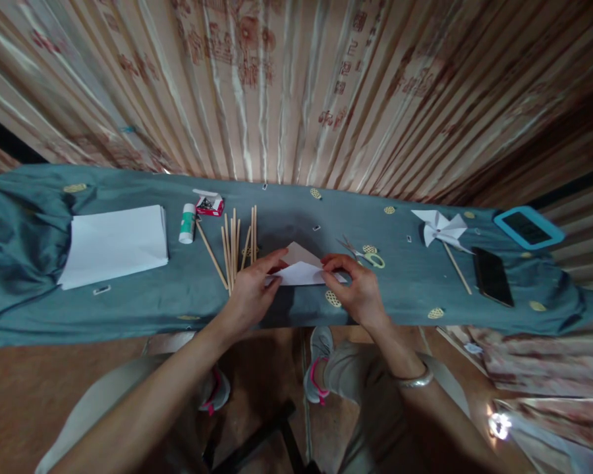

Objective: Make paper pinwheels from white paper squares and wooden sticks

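Observation:
A folded sheet of white paper [301,272] is held between my two hands over the middle of the cloth-covered table. My left hand [254,283] pinches its left corner, thumb below and fingers above. On the opposite corner my right hand [353,283] is closed in the same way. The paper's upper part rises to a point, with a folded flap across the front. Just left of my left hand lie several thin wooden sticks [231,247]. A pair of scissors [370,255] with pale green handles rests right behind my right hand.
A stack of white paper [116,243] lies at left, near a glue stick [188,224] and an open small red box [210,203]. At right are a paper pinwheel [442,230] on a stick, a black phone [493,276] and a blue-framed tablet [528,227]. A curtain [286,99] hangs behind.

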Demonstrator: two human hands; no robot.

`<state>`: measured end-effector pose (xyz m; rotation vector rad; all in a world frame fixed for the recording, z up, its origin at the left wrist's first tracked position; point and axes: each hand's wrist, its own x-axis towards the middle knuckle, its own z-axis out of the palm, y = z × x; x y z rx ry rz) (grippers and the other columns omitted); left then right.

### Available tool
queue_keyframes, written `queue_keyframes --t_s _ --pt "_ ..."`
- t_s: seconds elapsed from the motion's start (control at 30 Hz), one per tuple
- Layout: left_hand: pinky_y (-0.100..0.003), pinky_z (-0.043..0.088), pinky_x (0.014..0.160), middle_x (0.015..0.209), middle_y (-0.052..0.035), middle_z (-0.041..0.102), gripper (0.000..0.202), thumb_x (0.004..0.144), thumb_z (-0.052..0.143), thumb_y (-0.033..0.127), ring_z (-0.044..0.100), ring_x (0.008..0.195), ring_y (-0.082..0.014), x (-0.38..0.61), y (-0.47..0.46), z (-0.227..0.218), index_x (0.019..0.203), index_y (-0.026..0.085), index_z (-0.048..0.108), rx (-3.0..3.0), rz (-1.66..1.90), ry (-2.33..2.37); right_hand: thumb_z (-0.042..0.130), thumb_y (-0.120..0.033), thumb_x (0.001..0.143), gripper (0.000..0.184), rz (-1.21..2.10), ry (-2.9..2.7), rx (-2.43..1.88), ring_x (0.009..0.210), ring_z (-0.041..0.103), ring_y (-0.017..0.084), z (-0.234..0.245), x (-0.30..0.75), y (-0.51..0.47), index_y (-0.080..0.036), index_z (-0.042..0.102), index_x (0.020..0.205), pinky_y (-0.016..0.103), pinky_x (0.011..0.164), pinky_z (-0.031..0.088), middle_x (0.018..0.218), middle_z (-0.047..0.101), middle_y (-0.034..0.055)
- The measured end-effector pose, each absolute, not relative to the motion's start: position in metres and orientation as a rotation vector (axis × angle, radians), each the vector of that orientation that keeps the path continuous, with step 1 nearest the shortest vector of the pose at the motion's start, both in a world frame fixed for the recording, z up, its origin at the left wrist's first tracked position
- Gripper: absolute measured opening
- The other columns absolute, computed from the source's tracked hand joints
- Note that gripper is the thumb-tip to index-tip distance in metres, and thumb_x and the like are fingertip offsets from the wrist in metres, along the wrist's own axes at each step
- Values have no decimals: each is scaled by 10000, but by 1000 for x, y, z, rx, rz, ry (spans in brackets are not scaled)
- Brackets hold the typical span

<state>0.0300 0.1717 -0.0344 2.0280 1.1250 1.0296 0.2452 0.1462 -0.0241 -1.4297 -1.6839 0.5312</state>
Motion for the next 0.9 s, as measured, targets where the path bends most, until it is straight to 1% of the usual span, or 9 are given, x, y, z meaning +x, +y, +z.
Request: queue_keyframes --t_s 0.1,0.17,0.23,0.3,0.4,0.57,0.73,0.8,0.9 --pt "-349 522 847 957 -58 718 270 851 527 80 643 918 -192 34 180 -23 1042 185 685 2249 1100 1077 543 -194 863 69 386 -1810 -1372 937 674 182 -11 245 132 -219 599 832 342 866 518 987 708 53" --pt "-345 514 803 878 -51 718 224 862 527 80 626 853 -190 34 184 -21 938 189 708 2350 1108 1044 516 -179 884 90 376 -1928 -1353 948 674 183 -10 244 125 -214 595 860 343 861 526 986 709 61" --pt "-344 508 776 840 -51 715 220 866 525 81 613 819 -188 34 186 -24 904 184 715 2398 1079 1024 519 -201 900 81 431 -2045 -1360 966 675 191 -14 244 119 -210 600 908 348 859 536 1020 709 72" --pt "-353 506 777 831 -52 712 242 860 514 70 608 823 -192 33 185 -29 908 183 723 2425 1010 1021 568 -289 902 119 477 -2147 -1364 1027 664 213 -20 245 117 -200 613 968 374 893 536 1114 694 99" --pt "-392 505 819 852 -51 713 310 820 499 34 605 868 -210 30 181 -38 941 198 733 2450 913 1027 620 -436 876 329 470 -2242 -1362 1156 604 249 -25 248 116 -174 629 1074 421 968 511 1270 628 146" --pt "-471 482 903 1037 -73 730 407 747 476 -39 605 1039 -263 23 173 -51 958 192 737 2522 769 1046 639 -520 837 529 441 -2315 -1414 1289 492 291 -30 252 119 -152 611 1218 482 1050 450 1409 523 170" --pt "-509 441 988 1222 -77 680 499 716 469 -64 544 1231 -282 10 163 -58 1087 189 686 2575 512 1057 678 -542 793 665 419 -2415 -1479 1332 443 329 -40 255 118 -134 567 1306 527 1077 415 1436 490 194" --pt "-515 415 1032 1289 -84 643 546 685 482 -61 495 1293 -285 6 159 -58 1141 180 658 2576 453 1035 666 -512 817 648 391 -2441 -1476 1334 442 335 -43 255 116 -115 556 1318 529 1080 412 1431 492 206" --pt "-528 360 1091 1376 -120 572 603 661 526 -31 431 1353 -289 2 153 -58 1229 158 601 2566 412 1011 630 -466 861 578 351 -2441 -1453 1324 455 331 -46 254 115 -119 556 1317 537 1077 414 1409 516 208"
